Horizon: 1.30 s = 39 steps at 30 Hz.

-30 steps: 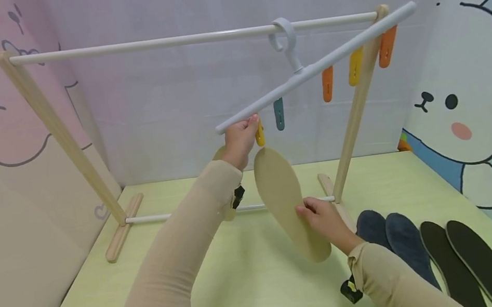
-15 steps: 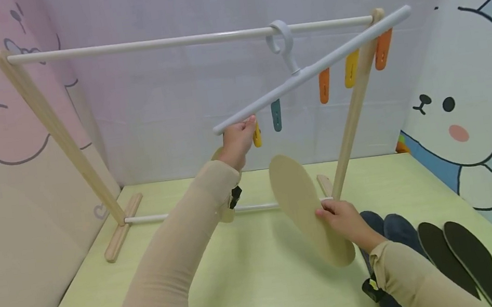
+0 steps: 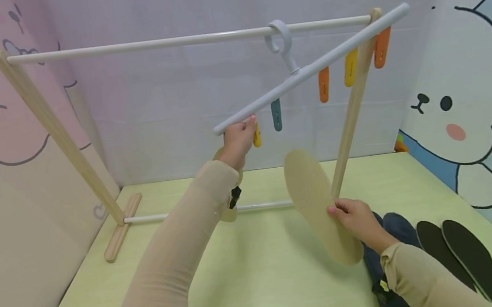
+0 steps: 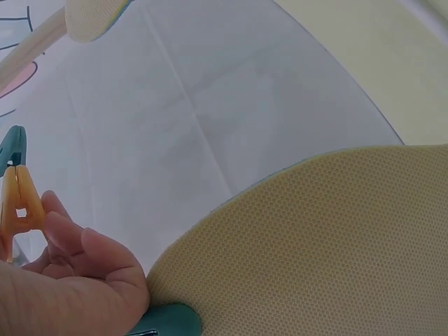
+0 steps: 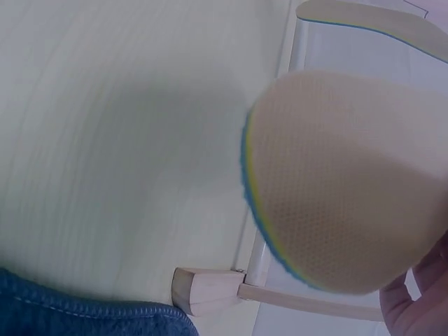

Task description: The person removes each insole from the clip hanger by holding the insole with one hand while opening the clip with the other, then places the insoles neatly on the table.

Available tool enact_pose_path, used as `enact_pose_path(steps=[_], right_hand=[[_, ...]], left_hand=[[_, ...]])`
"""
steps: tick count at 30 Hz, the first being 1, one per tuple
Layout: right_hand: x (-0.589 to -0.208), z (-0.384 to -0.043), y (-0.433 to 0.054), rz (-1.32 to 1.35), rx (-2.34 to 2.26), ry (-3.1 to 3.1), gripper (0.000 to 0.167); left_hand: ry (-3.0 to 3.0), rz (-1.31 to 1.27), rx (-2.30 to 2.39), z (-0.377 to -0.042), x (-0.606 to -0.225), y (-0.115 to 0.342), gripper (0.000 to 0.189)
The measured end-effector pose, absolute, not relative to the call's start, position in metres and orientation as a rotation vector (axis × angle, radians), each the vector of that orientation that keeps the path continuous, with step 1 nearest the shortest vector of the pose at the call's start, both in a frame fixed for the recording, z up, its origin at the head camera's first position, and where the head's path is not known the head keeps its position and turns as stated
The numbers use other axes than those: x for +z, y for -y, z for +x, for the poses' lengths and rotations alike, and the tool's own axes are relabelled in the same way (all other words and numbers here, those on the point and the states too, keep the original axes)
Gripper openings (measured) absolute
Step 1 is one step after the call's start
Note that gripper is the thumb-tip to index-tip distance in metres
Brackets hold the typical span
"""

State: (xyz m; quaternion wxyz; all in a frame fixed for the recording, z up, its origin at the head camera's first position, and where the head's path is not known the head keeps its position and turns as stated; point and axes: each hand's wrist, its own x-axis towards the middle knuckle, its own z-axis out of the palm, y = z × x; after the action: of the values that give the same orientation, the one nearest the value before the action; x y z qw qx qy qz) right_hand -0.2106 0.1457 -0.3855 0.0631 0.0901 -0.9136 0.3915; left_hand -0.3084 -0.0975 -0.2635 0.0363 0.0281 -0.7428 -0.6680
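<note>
My left hand (image 3: 239, 144) is at the low end of a tilted white hanger (image 3: 301, 76), its curled fingers pinching a yellow clip (image 3: 256, 135). A beige insole (image 3: 319, 206) is gripped at its side edge by my right hand (image 3: 360, 220), apart from the clip. In the right wrist view, this insole (image 5: 343, 182) shows a blue and yellow edge. Another beige insole (image 4: 315, 238) hangs beside my left wrist, with a dark green clip (image 4: 175, 320) at its end; my left arm hides most of it in the head view.
The hanger's hook rests over the white rod (image 3: 141, 45) of a wooden rack (image 3: 60, 143). A teal clip (image 3: 276, 115), two orange clips and another yellow one line the hanger. Dark blue insoles (image 3: 400, 229) and black insoles (image 3: 472, 253) lie at the table's right.
My right hand has carried the beige insole rightward, away from the yellow clip. My left hand has stayed at the hanger's low end.
</note>
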Motion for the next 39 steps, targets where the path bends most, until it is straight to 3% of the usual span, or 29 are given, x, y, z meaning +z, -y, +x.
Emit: enact_pose_path(steps=[11,39], right_hand=[[-0.381,-0.207,-0.163,0.174,1.171,2.785,0.023],[-0.384,-0.187,-0.246,0.144,0.85,2.895,0.02]], left_hand=[[2.297,0.094,-2.028,-0.309,-0.265,0.1,0.043],[2.286,-0.001,-2.045,-0.311,-0.266,0.101,0.042]])
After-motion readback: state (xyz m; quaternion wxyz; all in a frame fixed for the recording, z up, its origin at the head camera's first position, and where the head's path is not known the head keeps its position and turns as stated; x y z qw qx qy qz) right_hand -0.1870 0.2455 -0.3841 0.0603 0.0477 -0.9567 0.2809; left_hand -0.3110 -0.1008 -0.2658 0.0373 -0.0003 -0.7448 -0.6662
